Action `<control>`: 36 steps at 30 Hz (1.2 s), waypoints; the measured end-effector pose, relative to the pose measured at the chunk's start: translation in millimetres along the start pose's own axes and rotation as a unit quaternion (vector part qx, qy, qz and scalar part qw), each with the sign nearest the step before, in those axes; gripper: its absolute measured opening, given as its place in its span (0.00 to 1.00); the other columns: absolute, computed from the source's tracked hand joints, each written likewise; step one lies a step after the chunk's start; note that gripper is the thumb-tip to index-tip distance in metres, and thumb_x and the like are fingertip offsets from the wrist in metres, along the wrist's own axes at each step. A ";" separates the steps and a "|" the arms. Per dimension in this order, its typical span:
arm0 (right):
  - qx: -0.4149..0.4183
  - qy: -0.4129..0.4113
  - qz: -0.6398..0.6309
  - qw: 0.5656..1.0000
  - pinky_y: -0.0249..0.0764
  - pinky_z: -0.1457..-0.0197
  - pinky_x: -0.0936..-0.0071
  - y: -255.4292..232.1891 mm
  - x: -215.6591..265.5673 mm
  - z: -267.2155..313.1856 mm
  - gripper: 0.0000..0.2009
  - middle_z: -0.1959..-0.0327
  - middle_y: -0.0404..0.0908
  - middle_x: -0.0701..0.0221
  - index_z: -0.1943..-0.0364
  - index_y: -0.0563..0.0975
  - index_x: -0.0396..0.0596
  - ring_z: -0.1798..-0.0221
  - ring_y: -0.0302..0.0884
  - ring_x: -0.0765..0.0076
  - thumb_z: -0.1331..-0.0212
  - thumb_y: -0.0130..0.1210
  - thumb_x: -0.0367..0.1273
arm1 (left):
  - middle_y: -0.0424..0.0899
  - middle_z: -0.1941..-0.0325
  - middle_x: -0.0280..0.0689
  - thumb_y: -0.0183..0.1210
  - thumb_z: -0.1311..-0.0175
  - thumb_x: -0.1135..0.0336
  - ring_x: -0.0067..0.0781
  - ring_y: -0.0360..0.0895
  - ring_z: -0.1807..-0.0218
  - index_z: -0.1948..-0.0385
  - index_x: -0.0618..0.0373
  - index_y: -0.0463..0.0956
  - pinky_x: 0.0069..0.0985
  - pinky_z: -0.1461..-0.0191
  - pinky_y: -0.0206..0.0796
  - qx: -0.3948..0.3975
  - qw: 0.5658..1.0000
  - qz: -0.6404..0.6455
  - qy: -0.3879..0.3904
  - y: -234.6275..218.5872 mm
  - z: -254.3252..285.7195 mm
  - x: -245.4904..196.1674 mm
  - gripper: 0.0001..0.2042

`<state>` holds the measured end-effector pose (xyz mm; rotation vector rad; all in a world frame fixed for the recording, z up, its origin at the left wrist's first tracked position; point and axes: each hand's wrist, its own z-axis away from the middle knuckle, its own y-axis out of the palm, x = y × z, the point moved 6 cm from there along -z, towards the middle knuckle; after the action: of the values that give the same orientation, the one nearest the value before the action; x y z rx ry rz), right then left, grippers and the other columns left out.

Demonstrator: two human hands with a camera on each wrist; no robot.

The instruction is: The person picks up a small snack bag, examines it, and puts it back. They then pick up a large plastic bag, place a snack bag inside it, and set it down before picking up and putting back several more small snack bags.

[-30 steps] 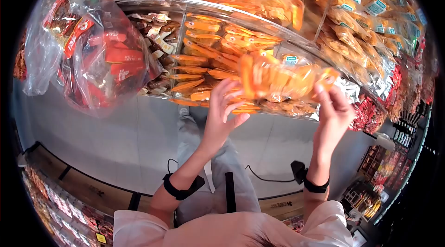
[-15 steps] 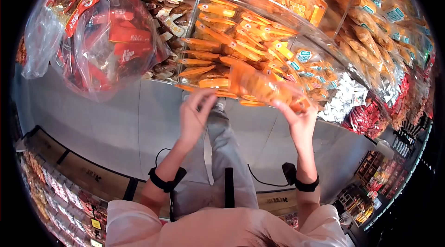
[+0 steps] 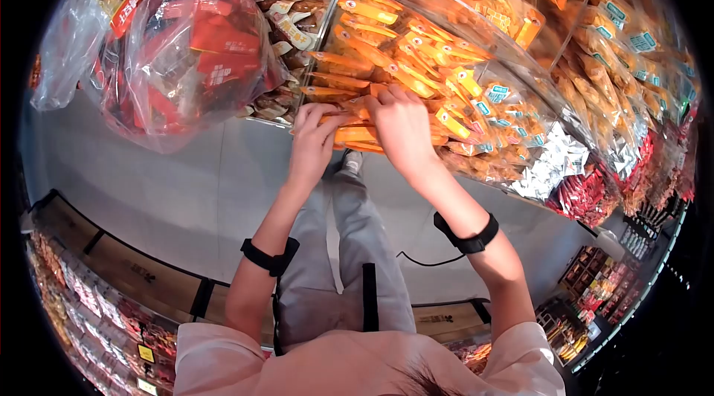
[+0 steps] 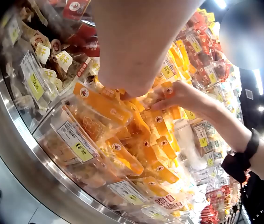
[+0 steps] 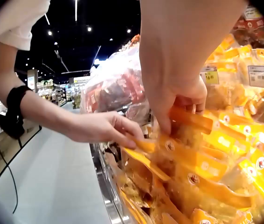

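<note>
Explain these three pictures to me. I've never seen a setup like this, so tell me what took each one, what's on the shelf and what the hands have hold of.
No machine here: a person wears three cameras. The round picture comes from the head, looking down past both arms. The other two come from the black wrist bands, each watching the opposite hand at work. In front is a curved store bin packed with orange snack packets, price tags along its rim. A clear bag of red packets hangs beside it. The left hand and right hand both pinch orange packets at the bin's front edge.
</note>
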<state>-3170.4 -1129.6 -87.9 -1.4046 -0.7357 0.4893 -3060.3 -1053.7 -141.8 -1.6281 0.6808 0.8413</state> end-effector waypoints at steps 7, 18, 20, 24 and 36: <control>-0.015 -0.005 -0.060 0.998 0.73 0.57 0.71 -7.9 1.6 1.6 0.08 0.72 0.76 0.66 0.74 0.76 0.42 0.61 0.74 0.62 0.64 0.54 0.24 | 0.75 0.60 0.37 0.56 0.51 0.81 0.42 0.68 0.50 0.67 0.59 0.80 0.33 0.47 0.63 0.006 1.000 0.026 0.012 0.4 0.4 3.4 0.09; -0.063 -0.041 -0.024 0.997 0.66 0.55 0.71 16.0 13.3 -3.7 0.05 0.79 0.74 0.69 0.80 0.75 0.44 0.59 0.70 0.64 0.66 0.55 0.28 | 0.72 0.57 0.41 0.56 0.51 0.79 0.45 0.66 0.49 0.67 0.61 0.78 0.36 0.46 0.61 0.027 0.999 0.022 0.014 3.6 -1.1 4.3 0.09; -0.090 -0.050 -0.054 0.993 0.66 0.56 0.71 11.8 13.1 -4.1 0.05 0.79 0.74 0.69 0.81 0.75 0.44 0.60 0.69 0.64 0.66 0.56 0.28 | 0.72 0.57 0.41 0.56 0.50 0.78 0.45 0.66 0.50 0.67 0.61 0.78 0.36 0.47 0.61 0.017 1.000 0.018 0.017 4.2 -2.9 2.5 0.08; -0.066 -0.071 -0.044 0.994 0.66 0.61 0.72 17.1 13.7 -14.8 0.07 0.78 0.74 0.73 0.74 0.78 0.45 0.63 0.70 0.68 0.60 0.58 0.31 | 0.73 0.56 0.42 0.56 0.47 0.76 0.45 0.67 0.49 0.66 0.61 0.78 0.37 0.48 0.62 -0.003 1.000 -0.013 0.013 6.0 -2.9 2.3 0.07; -0.266 0.306 0.085 0.910 0.71 0.46 0.60 -156.0 -160.4 -24.7 0.22 0.53 0.77 0.54 0.49 0.72 0.36 0.50 0.73 0.50 0.48 0.61 0.31 | 0.70 0.53 0.40 0.52 0.40 0.78 0.39 0.68 0.49 0.59 0.60 0.77 0.31 0.45 0.61 -0.127 0.988 -0.009 -0.086 -58.0 16.2 -9.5 0.09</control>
<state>-3281.6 -1279.2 38.4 -2.0116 -0.2286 -0.0543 -3022.3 -1025.7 -103.1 -1.7596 0.4506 1.0750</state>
